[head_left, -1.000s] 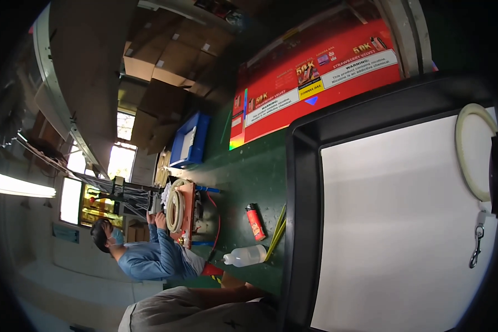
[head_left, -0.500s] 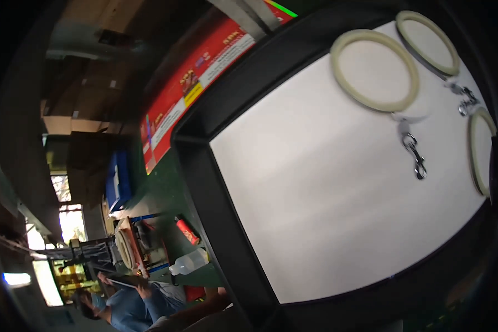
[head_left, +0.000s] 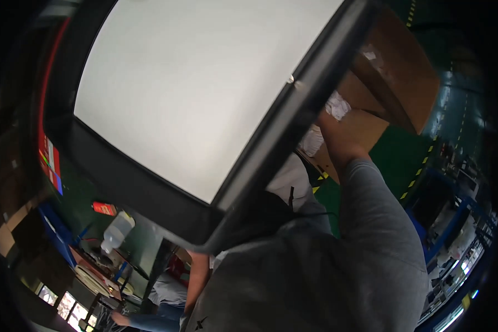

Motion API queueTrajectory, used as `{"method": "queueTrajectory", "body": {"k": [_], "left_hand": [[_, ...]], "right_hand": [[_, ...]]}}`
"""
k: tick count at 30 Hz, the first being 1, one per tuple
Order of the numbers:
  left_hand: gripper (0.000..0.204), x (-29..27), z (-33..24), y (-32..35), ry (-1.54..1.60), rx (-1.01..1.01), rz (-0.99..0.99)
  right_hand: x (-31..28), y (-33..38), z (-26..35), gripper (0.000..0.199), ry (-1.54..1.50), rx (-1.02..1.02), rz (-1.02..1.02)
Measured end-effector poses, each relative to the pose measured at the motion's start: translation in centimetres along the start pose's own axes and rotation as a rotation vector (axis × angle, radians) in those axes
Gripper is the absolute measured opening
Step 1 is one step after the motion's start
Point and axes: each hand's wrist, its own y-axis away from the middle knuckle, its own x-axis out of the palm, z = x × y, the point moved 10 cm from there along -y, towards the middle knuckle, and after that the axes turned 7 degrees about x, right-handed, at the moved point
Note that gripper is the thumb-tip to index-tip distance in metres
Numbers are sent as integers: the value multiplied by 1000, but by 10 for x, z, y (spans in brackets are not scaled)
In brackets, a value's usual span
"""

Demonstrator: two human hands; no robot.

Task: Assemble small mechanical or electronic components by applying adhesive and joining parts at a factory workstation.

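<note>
My right hand (head_left: 330, 123) reaches down past the edge of a wide black-framed tray (head_left: 271, 130) toward an open cardboard box. Its fingers are hidden behind the tray's rim, so whether they are closed cannot be told. White crumpled material (head_left: 337, 105) lies in the box right by this hand. A grey sleeve (head_left: 379, 216) covers that arm above the wrist. The tray has a smooth white base (head_left: 193, 83). My left hand does not show. A bare forearm (head_left: 198, 276) runs below the tray's near corner; whose it is cannot be told.
The cardboard box (head_left: 409, 66) stands right of the tray, above a green floor with yellow-black tape. At left are a clear plastic bottle (head_left: 118, 231), a red cylindrical item (head_left: 104, 208) and a blue bin (head_left: 55, 232). Another person's blue sleeve (head_left: 155, 318) shows at lower left.
My view has swung toward the right and my body. The cream rings with metal clips on the white base have left the picture. My right arm has come into view, reaching to the box.
</note>
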Motion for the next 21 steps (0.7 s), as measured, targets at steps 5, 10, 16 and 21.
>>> {"method": "queueTrajectory", "body": {"k": [5,10,16,21], "left_hand": [[71,17,26,7,88,-263,-27],[80,15,26,11,192,-244,-63],[91,-10,25,25,464,-221,24],[75,-80,-6,49,730,180,151]], "right_hand": [[-34,46,-3,43,-140,174,20],[-49,101,17,28,-448,214,210],[-86,172,90,19,-636,114,415],[-105,248,173,24,-761,-30,591]]}}
